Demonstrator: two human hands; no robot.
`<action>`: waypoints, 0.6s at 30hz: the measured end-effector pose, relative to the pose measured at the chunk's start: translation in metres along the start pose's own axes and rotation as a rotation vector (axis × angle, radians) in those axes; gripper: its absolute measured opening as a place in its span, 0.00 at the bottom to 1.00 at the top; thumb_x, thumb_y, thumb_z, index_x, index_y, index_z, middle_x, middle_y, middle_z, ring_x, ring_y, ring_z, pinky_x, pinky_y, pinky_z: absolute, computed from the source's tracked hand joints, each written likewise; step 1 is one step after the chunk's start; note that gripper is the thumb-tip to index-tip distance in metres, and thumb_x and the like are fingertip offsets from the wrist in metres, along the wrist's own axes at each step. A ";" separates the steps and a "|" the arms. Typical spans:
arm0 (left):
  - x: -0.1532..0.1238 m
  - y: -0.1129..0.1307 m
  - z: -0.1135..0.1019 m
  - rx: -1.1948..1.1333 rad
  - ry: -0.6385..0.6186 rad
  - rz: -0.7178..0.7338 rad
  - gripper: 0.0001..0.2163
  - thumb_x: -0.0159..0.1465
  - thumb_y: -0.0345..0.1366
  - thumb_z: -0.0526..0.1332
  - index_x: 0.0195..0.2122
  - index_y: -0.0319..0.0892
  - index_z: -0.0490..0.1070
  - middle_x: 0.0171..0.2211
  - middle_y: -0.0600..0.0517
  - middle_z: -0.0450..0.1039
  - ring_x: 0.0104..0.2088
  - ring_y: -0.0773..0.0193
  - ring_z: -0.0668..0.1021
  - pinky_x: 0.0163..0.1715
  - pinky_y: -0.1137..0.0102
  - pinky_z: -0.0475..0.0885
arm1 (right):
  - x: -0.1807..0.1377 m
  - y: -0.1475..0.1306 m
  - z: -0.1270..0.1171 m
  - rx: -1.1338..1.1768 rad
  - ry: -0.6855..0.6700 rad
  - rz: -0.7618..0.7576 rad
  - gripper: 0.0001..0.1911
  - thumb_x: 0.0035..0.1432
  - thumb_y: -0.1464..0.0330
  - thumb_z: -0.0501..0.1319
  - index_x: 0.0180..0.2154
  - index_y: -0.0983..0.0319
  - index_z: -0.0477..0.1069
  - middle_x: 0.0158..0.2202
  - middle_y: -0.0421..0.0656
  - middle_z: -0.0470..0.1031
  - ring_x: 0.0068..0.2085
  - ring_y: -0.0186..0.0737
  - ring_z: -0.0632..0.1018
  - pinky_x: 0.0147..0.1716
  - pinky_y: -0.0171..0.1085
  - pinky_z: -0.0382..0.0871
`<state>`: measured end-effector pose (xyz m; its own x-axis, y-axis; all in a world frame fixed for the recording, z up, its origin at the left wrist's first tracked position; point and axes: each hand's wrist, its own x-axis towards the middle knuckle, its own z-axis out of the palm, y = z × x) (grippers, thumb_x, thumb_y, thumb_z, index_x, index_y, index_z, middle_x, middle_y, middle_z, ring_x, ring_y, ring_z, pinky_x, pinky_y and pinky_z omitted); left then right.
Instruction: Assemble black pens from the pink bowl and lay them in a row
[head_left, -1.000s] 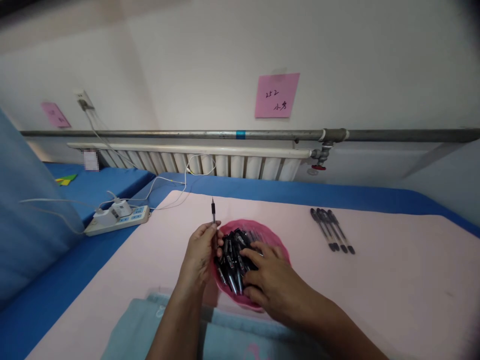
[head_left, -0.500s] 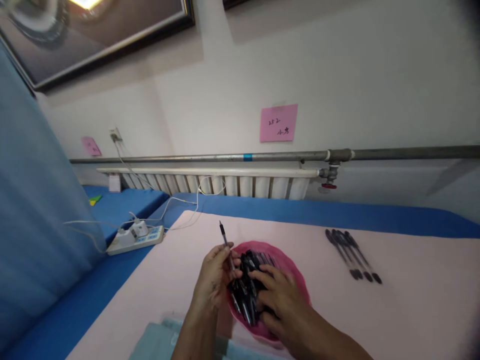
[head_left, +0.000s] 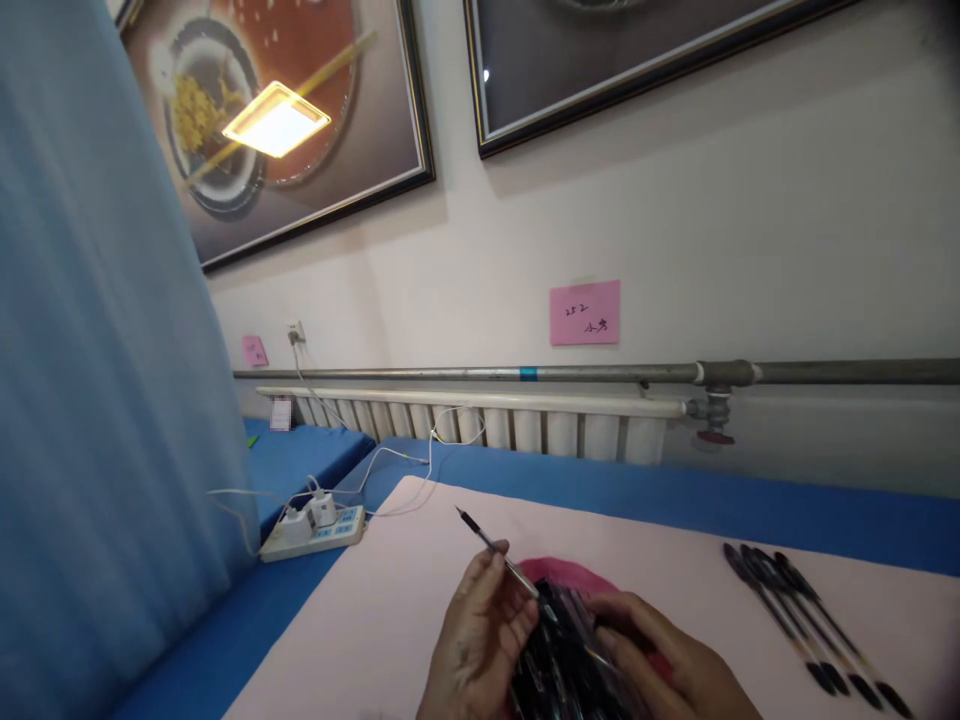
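My left hand (head_left: 480, 630) is closed on a pen (head_left: 495, 550) between thumb and fingers, its bare tip pointing up and to the left. Beneath both hands a pink bowl (head_left: 574, 574) holds a heap of black and clear pen parts (head_left: 559, 660). My right hand (head_left: 660, 650) lies at the right side of this heap with its fingers bent; its fingertips are partly hidden among the parts, and I cannot make out what they grip.
Several black-ended pens (head_left: 810, 620) lie side by side on the pink sheet (head_left: 360, 610) to the right. A power strip (head_left: 315, 535) with white plugs sits at the left on the blue surface (head_left: 180, 650). Behind stand a radiator (head_left: 487, 425) and a pipe (head_left: 630, 373); a curtain (head_left: 112, 350) hangs left.
The view has tilted upward and turned left, so the bowl sits lower in the picture. The pen in my left hand now leans further left. My right hand has shifted to the heap's right side.
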<state>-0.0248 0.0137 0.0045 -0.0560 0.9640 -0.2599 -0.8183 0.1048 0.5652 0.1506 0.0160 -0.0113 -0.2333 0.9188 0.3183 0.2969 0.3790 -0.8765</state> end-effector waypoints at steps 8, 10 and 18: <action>-0.004 -0.020 0.007 -0.013 -0.079 -0.129 0.07 0.51 0.30 0.68 0.27 0.37 0.71 0.26 0.48 0.76 0.30 0.63 0.78 0.34 0.69 0.73 | -0.001 -0.020 0.006 0.354 0.205 0.157 0.09 0.45 0.61 0.64 0.29 0.59 0.74 0.29 0.40 0.78 0.33 0.41 0.78 0.33 0.31 0.74; -0.006 -0.024 0.008 0.007 -0.094 -0.149 0.06 0.51 0.31 0.68 0.27 0.37 0.71 0.26 0.47 0.76 0.31 0.61 0.79 0.34 0.68 0.74 | -0.002 -0.022 0.005 0.363 0.244 0.170 0.09 0.44 0.62 0.65 0.29 0.59 0.74 0.29 0.40 0.78 0.32 0.40 0.78 0.32 0.30 0.74; -0.010 -0.027 0.010 0.070 -0.126 -0.122 0.07 0.54 0.34 0.66 0.29 0.36 0.71 0.29 0.45 0.77 0.32 0.59 0.79 0.33 0.67 0.74 | -0.002 -0.023 0.004 0.348 0.309 0.182 0.08 0.41 0.63 0.66 0.26 0.59 0.75 0.26 0.40 0.77 0.29 0.39 0.78 0.29 0.30 0.73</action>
<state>0.0038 0.0038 0.0000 0.1173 0.9656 -0.2319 -0.7728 0.2354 0.5894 0.1410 0.0049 0.0063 0.0949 0.9762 0.1951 -0.0316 0.1988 -0.9795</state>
